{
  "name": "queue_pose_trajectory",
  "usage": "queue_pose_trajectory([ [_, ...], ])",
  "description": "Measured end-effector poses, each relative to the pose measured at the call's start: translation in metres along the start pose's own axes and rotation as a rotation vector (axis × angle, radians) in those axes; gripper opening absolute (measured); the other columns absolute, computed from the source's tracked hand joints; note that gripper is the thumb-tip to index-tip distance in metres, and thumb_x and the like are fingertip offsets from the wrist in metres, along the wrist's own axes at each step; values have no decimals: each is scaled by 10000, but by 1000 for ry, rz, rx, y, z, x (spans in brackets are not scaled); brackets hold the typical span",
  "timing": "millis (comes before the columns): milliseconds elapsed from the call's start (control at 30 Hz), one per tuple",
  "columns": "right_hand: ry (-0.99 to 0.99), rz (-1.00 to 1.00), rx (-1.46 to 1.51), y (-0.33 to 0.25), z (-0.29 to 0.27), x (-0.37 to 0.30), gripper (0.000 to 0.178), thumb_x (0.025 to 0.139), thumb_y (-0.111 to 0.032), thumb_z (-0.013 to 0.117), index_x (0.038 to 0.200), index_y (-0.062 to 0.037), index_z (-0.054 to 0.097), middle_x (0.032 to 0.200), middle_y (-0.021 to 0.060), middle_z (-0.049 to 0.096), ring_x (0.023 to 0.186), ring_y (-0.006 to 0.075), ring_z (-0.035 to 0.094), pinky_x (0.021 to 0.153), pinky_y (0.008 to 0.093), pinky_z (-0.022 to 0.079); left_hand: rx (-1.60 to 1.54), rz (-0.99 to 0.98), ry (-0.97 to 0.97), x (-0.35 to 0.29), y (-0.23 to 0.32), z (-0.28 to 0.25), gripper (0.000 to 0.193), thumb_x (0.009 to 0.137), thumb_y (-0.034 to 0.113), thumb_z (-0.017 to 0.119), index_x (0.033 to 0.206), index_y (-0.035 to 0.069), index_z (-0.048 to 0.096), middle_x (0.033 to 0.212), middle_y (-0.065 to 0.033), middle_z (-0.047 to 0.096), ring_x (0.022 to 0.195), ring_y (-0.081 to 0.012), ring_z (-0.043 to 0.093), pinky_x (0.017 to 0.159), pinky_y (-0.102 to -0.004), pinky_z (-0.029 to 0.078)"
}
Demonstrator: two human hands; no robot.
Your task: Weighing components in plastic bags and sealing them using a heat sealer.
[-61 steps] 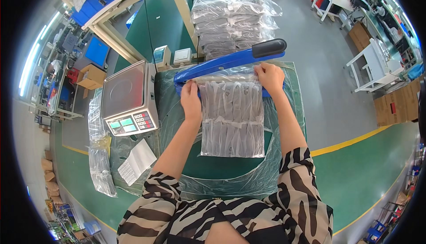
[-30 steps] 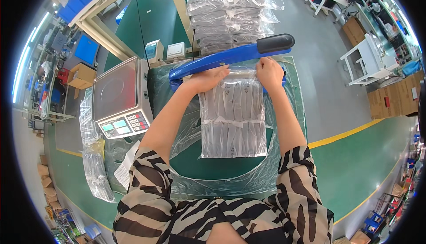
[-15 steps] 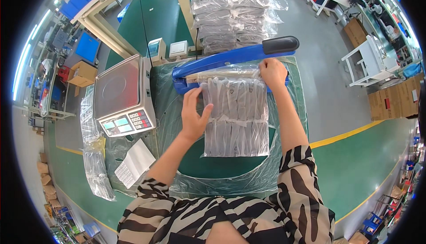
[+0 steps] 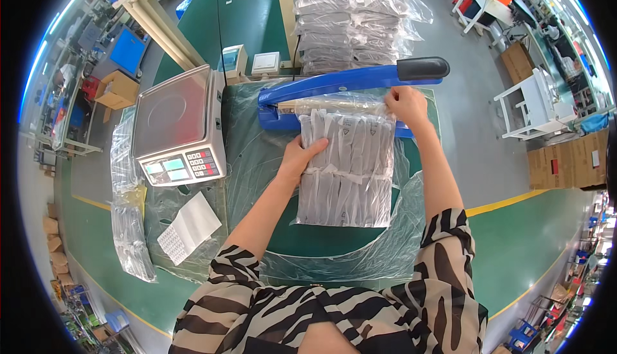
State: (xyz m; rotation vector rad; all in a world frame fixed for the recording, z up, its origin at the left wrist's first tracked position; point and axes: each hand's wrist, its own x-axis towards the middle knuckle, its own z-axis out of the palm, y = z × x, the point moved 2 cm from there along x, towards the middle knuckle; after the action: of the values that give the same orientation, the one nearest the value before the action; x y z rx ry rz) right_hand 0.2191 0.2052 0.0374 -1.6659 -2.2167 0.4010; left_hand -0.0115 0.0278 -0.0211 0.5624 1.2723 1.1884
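Note:
A clear plastic bag (image 4: 347, 180) full of flat, wrapped grey-white packs lies in front of a blue hand-lever impulse sealer (image 4: 334, 85). The bag's loose upper end reaches over the sealer's base, under the raised arm with its black handle. My left hand (image 4: 302, 156) grips the bag's left edge, thumb on top and the other fingers mostly hidden. At the sealer's right end, my right hand (image 4: 407, 106) is closed on the upper right corner of the bag, fingers pinched together below the handle.
A digital weighing scale (image 4: 177, 129) stands left of the sealer. A sheet of white labels (image 4: 189, 227) and filled bags (image 4: 132, 206) lie nearby on the left. Behind the sealer rises a stack of filled bags (image 4: 350, 19), near a white switch box (image 4: 265, 63).
My left hand has gone from the bag's upper left corner to a grip lower on its left edge. My right hand stays at the upper right corner. The whole view has shifted slightly.

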Motion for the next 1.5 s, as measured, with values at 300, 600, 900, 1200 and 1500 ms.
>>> queue_pose_trajectory([
  [300,-338,36,214,32,13,35,203,742,-244,631,796,-49,640,779,100,659,700,268,616,667,400,473,-40,-1,48,-5,7,9,582,743,233,764,1188,-53,521,1082,-127,612,934,-198,604,825,-314,480],
  [600,129,-418,-151,67,15,65,231,808,-235,635,959,-61,643,918,126,646,862,301,599,815,383,466,-41,-19,84,-4,7,9,641,678,266,813,1165,-56,549,1063,-140,632,907,-209,623,794,-309,496],
  [900,-114,-101,207,-62,-155,43,423,900,-403,511,794,-14,637,686,65,597,658,181,583,602,321,448,-44,-32,100,-8,9,3,631,699,249,796,1175,-66,529,1074,-139,622,926,-208,616,817,-317,490],
  [1200,-170,-180,-312,-17,-72,36,283,879,-294,506,868,-48,644,825,168,644,808,373,602,718,450,464,-9,-30,105,-6,9,9,619,715,250,780,1180,-64,519,1071,-136,619,919,-200,615,818,-311,485],
  [1500,-101,-182,-22,8,-31,24,236,904,-257,467,964,-74,604,972,132,629,911,335,590,788,424,463,-16,-32,112,-14,17,11,630,707,273,781,1175,-61,522,1059,-134,622,913,-198,616,812,-304,484],
])
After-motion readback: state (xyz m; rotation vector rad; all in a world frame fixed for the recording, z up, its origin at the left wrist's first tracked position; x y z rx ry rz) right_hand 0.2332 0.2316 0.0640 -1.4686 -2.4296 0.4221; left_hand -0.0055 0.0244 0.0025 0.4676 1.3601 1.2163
